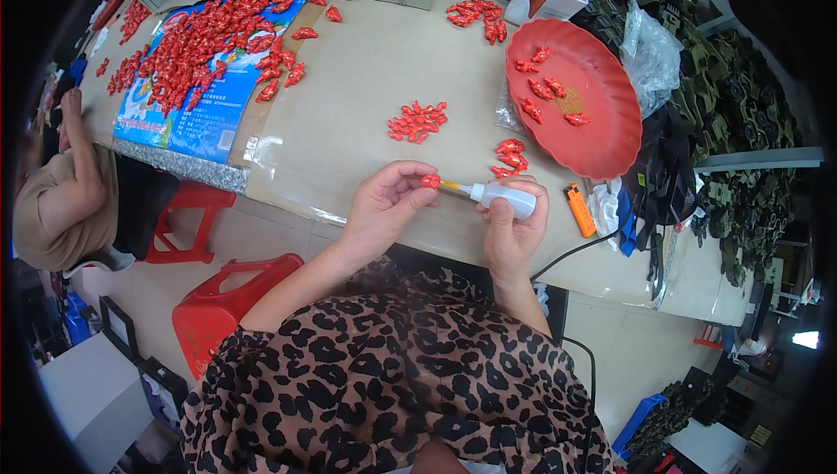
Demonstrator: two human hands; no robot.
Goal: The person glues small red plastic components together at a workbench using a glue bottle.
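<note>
My left hand (390,199) pinches a small glossy red figurine piece (431,181) between thumb and fingers; its exact shape is too small to tell. My right hand (516,231) is wrapped round a small white squeeze bottle (510,200) with a thin yellowish nozzle, held nearly level. The nozzle tip points left and meets or almost meets the red piece. Just beyond my hands lies a cluster of small red pieces (418,122) on the table. A short row of larger red figurines (508,158) sits right above the bottle.
A scalloped red plate (602,156) holding several figurines stands at the right, near an orange lighter-like object (579,211). A big heap of red figurines (187,51) covers a blue printed sheet at the left. Red stools (214,304) stand beside me; another person (70,186) sits far left.
</note>
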